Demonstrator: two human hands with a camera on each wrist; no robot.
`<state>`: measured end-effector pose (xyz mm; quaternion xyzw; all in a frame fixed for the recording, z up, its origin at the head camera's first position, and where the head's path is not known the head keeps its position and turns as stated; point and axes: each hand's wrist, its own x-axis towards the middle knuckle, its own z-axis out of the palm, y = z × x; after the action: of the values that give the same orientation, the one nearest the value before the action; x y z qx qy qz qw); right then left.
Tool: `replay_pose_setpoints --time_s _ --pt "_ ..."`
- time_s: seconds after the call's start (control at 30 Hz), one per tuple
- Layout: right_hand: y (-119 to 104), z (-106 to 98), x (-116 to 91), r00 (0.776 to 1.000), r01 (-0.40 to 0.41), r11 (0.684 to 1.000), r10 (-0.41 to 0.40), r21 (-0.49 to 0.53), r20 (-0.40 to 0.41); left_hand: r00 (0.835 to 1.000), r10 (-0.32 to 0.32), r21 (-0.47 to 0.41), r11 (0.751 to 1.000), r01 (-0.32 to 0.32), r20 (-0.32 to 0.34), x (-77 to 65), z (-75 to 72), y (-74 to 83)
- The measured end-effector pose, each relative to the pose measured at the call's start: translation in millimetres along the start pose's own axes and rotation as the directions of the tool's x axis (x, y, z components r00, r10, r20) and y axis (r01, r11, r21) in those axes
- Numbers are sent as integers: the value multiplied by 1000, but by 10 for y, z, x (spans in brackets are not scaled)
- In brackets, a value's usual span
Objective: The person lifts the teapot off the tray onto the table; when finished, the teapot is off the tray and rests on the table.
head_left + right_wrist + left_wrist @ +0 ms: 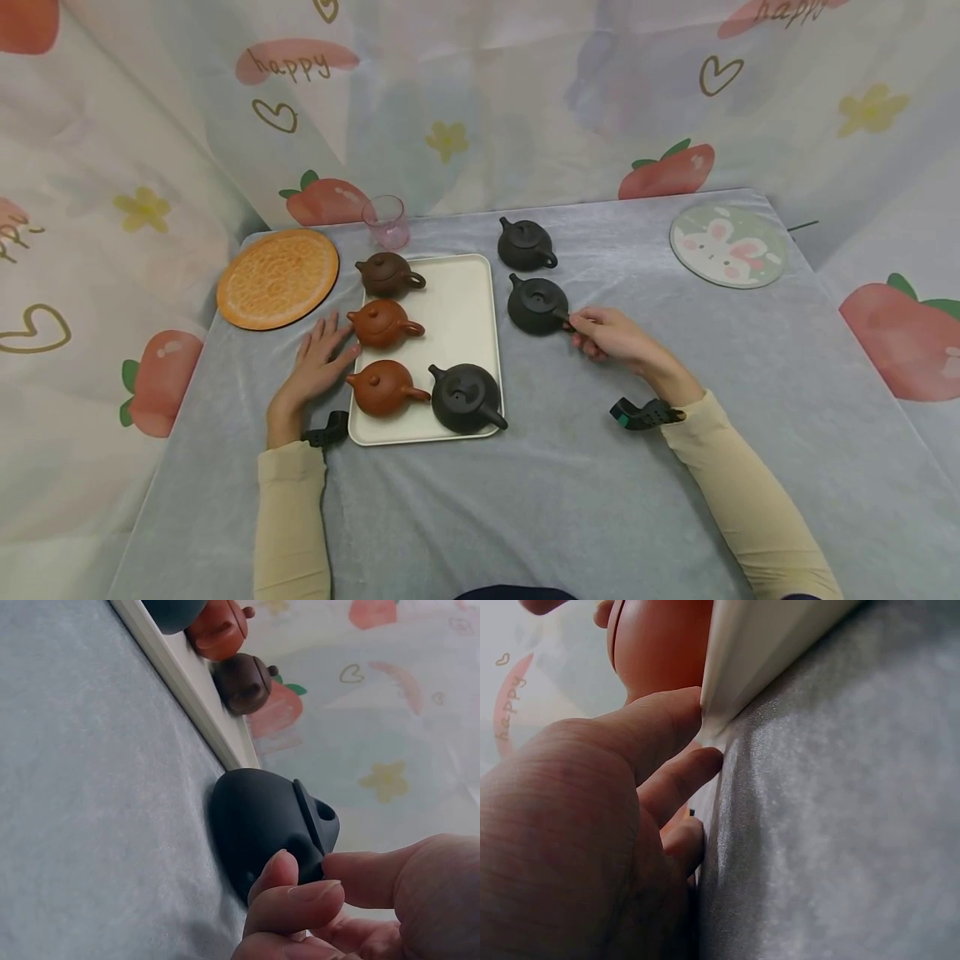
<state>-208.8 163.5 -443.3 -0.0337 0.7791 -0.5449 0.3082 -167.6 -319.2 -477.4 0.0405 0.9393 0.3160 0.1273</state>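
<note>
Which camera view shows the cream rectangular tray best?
The head view: it takes in the tray at full length and width. Left wrist catches just a close-up part; right wrist, mainly one long edge.

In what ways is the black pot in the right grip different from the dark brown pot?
The black pot is beside the tray; the brown pot sits on it. The right grip holds the black pot; the brown pot stands untouched. The black pot's knob is broad, with an opening; the brown pot's knob is a small ball. Both look upright and lidded.
</note>
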Motion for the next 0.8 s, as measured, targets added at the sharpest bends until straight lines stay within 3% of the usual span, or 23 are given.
replay_pose_setpoints --time_s 0.43,0.8 --pt "40 -20 -24 995 40 998 -43 -39 -88 1000 -12 4 1000 12 2 -1 -7 14" --pt "47 -64 -107 991 20 998 -27 -57 -130 1000 -2 -9 1000 2 1 -7 -7 17"
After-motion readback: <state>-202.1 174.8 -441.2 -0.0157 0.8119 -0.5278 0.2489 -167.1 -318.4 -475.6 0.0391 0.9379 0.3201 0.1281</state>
